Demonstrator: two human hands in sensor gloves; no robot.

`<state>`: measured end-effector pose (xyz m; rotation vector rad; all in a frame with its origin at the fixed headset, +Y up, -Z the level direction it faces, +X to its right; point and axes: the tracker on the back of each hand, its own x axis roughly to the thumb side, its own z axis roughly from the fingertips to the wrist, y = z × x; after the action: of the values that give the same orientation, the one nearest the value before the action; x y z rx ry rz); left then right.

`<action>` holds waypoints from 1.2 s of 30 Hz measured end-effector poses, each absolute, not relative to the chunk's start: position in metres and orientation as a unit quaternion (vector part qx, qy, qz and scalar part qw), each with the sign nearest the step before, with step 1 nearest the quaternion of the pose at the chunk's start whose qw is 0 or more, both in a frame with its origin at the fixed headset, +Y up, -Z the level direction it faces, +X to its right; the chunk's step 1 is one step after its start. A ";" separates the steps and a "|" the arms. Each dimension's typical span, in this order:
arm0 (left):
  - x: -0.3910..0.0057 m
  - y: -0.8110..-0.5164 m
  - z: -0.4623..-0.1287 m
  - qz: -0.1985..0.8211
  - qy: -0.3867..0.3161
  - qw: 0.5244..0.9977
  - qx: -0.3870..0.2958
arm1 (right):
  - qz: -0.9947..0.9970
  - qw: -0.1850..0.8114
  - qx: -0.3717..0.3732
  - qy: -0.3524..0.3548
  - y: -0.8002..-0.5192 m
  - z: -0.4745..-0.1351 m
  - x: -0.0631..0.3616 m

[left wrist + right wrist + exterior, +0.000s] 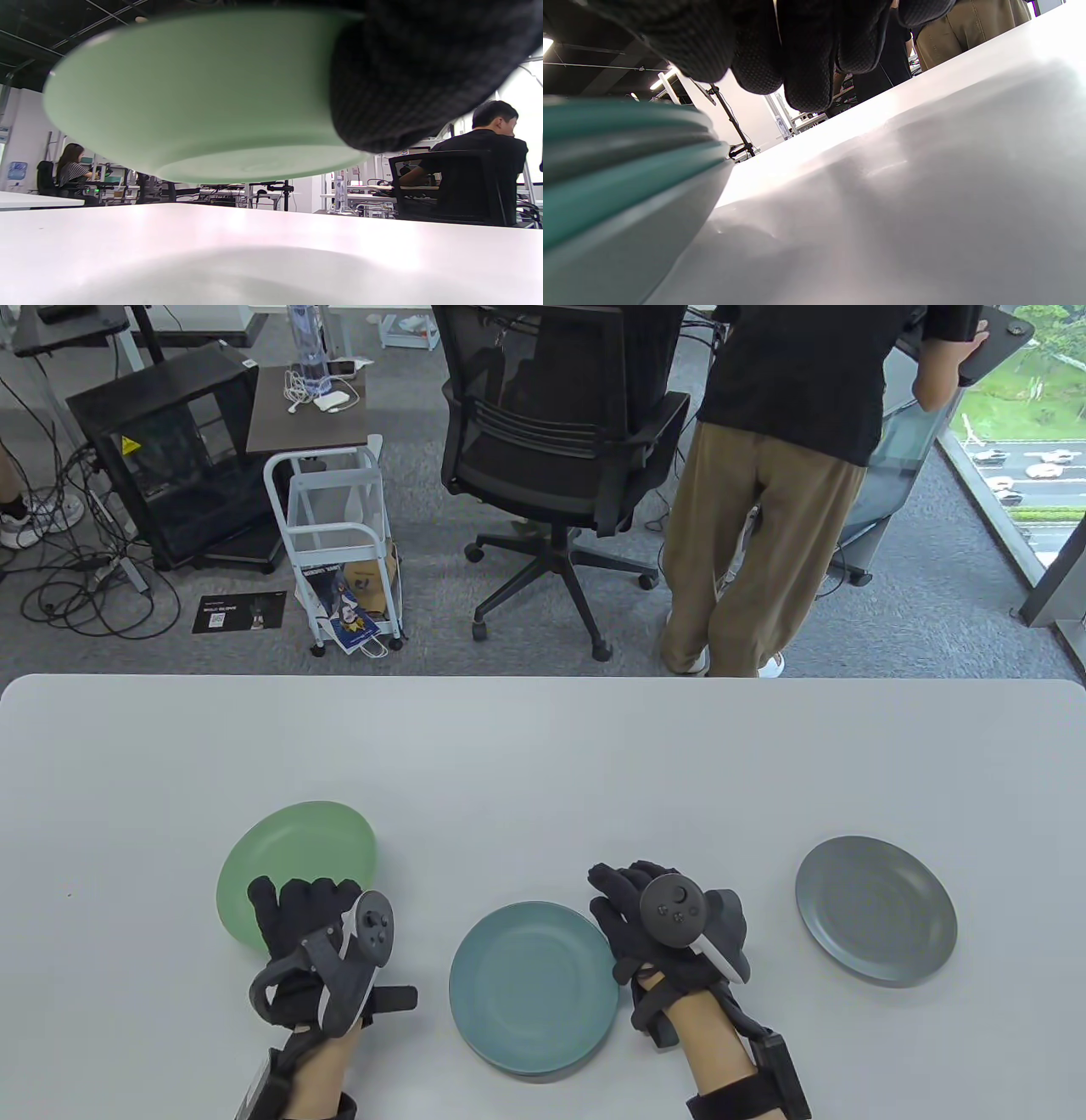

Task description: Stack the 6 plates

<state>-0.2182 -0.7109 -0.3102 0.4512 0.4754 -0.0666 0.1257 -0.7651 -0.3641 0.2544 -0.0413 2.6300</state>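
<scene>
A light green plate point(297, 857) is held by my left hand point(293, 912) at its near edge, lifted off the table; the left wrist view shows its underside point(191, 106) in the air with a gloved finger point(415, 72) under it. A stack of plates with a teal one on top point(533, 984) sits at the table's front middle; the right wrist view shows several stacked rims point(628, 169). My right hand point(632, 903) hovers just right of the stack, fingers point(806, 55) loosely curled, holding nothing. A grey plate point(876, 909) lies alone on the right.
The white table point(543, 755) stretches wide beyond the plates. Behind its far edge stand an office chair point(551, 432), a person in tan trousers point(764, 517) and a white cart point(339, 543).
</scene>
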 end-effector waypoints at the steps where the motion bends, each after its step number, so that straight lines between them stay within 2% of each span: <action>1: -0.216 -0.710 -0.310 -0.032 0.228 0.947 0.225 | 0.965 0.247 0.093 -0.015 -0.765 -0.364 0.126; 16: -0.180 -0.703 -0.299 -0.041 0.152 0.955 0.252 | 0.964 0.246 0.094 -0.026 -0.763 -0.366 0.124; 27: -0.152 -0.705 -0.292 -0.044 0.089 0.958 0.269 | 0.948 0.300 0.099 -0.047 -0.743 -0.366 0.115; 36: -0.129 -0.703 -0.283 -0.056 0.042 0.957 0.280 | 0.933 0.340 0.115 -0.023 -0.726 -0.366 0.091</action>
<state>-0.1287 -0.7035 -0.2830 0.5688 0.0849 -0.1142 0.0906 -0.7264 -0.3656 0.2990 -0.0591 2.4293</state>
